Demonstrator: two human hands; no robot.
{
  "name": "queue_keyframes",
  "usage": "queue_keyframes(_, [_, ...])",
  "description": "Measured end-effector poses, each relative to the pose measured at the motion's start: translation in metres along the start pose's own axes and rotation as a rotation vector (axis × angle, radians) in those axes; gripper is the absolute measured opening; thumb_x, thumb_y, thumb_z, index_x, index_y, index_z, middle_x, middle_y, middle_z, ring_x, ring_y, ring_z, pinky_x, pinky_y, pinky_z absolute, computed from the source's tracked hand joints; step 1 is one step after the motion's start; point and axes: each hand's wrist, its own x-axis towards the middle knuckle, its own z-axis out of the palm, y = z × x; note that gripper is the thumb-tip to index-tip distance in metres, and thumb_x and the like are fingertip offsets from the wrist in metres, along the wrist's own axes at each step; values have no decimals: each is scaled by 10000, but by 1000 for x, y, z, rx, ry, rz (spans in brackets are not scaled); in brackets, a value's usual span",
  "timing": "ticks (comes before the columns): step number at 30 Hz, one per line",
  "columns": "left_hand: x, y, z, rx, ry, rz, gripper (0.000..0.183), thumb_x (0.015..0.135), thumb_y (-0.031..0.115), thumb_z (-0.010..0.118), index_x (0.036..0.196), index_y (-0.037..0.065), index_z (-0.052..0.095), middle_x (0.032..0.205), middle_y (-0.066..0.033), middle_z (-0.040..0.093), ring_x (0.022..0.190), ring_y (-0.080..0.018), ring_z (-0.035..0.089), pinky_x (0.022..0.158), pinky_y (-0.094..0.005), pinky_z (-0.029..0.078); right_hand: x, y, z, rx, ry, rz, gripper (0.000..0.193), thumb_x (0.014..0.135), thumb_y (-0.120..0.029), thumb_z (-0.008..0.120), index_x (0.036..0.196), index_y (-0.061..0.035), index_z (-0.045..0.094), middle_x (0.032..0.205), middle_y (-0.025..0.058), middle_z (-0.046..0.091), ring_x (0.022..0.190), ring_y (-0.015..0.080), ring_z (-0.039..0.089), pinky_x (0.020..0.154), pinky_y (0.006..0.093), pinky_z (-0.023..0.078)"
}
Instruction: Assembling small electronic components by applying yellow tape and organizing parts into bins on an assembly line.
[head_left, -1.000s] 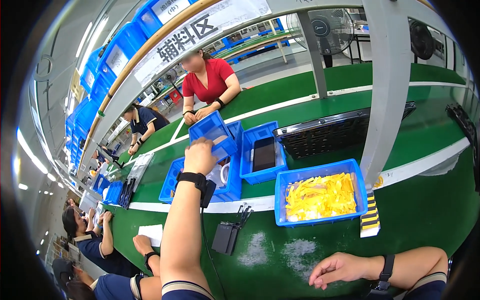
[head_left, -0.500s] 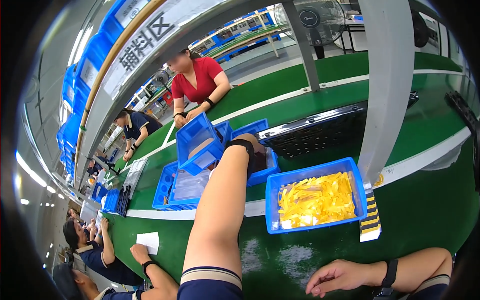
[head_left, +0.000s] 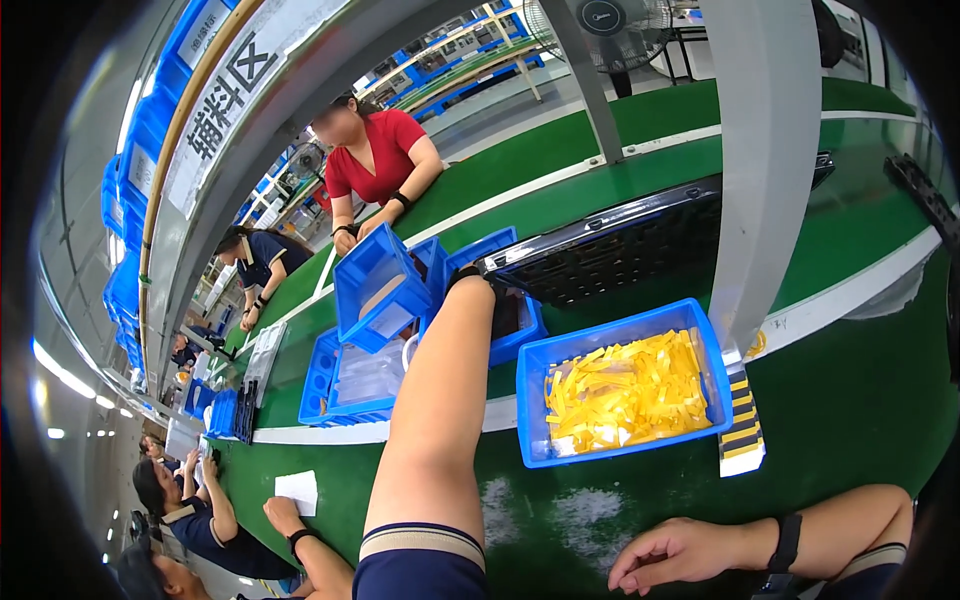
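My left forearm point(head_left: 430, 430) stretches forward across the bench to a cluster of blue bins. My left hand lies beyond its black wristband point(head_left: 463, 274), and its fingers are hidden behind the arm. The nearest bin to it is a blue bin point(head_left: 518, 347) with dark contents, partly covered by the arm. Just left of the forearm, a tilted blue bin point(head_left: 385, 305) rests on other bins. My right hand point(head_left: 665, 555) rests on the green mat at the lower right, fingers loosely bent and apart from the thumb, nothing visible in it.
A blue bin of yellow strips point(head_left: 630, 390) stands right of my forearm, beside a grey post point(head_left: 765, 180). Behind it leans a long black perforated panel point(head_left: 620, 245). White paper point(head_left: 297, 492) lies left, near a co-worker's hand point(head_left: 284, 514). A person in red point(head_left: 385, 155) sits opposite.
My left hand has gone out of sight behind the forearm, its wristband now farther forward at the bins. The whole view has shifted slightly. My right hand stays in place.
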Motion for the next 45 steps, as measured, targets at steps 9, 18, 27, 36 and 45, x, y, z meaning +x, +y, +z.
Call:
queue_keyframes(9, [-70, 7, -28, -81, 86, 76, 291, 748, 206, 577, 968, 19, 607, 932, -183, 630, 918, -303, 601, 780, -381, 457, 2, 1, -4, -82, -14, -52, 147, 842, -122, 582, 912, 2, 619, 785, 45, 618, 666, 92, 567, 596, 215, 466])
queue_keyframes(18, [-118, 15, 3, -55, 181, 14, 244, 695, 14, 492, 919, -37, 574, 979, -244, 578, 944, -374, 554, 849, -408, 436, 3, 9, -10, -221, -96, 69, 214, 876, -157, 566, 1056, -46, 597, 895, 13, 613, 768, 67, 573, 718, 210, 469])
queue_keyframes(27, [-112, 17, 8, -120, 234, -75, 338, 683, 60, 521, 1005, -43, 537, 1004, -267, 558, 980, -406, 521, 866, -413, 418, 4, 6, -11, -268, -99, 73, 231, 862, -221, 570, 1013, -49, 604, 961, 41, 626, 907, 104, 570, 820, 265, 449])
queue_keyframes(36, [-78, 46, -19, -102, -180, -355, 360, 752, 280, 644, 1032, 55, 629, 1019, -124, 632, 915, -238, 583, 825, -340, 452, 2, 3, -11, -246, -94, 83, 233, 869, -217, 566, 1015, -39, 602, 969, 45, 623, 906, 107, 569, 824, 261, 446])
queue_keyframes(45, [-60, 44, -74, 19, -230, -415, 345, 750, 210, 619, 1052, 43, 606, 1015, -152, 622, 927, -264, 583, 835, -350, 446, 3, 3, -10, -260, -111, 29, 230, 871, -233, 561, 1013, -57, 604, 959, 39, 626, 887, 113, 576, 800, 261, 449])
